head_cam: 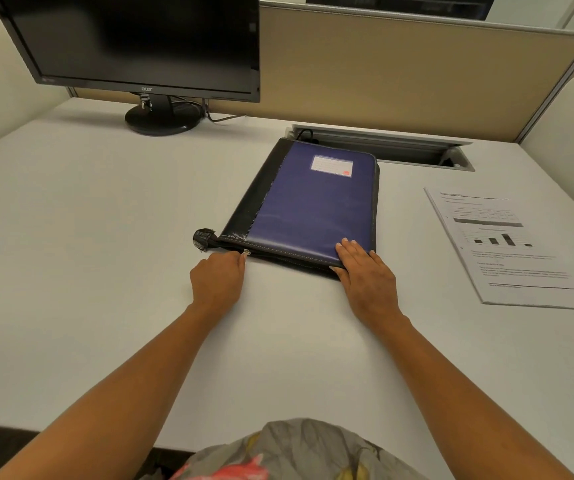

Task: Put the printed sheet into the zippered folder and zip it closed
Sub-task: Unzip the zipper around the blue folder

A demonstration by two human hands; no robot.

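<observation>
Fingers (240, 258) of the left hand (218, 278) are curled in tight, pinching the small metal zipper pull (246, 251) right at the folder's near-left corner. Over on the other side, the right hand (365, 271) lies flat on the near-right corner of the folder (306, 202), fingers straight and close together, pressing the blue cover down. The folder sits flat and shut in the middle of the white desk (105, 237), its black spine to the left and a fabric tab (204, 239) sticking out past the corner. The printed sheet (507, 244) is outside it, lying flat on the desk well off to the right, bar chart facing up. A dark monitor (140, 46) stands at the back left.
</observation>
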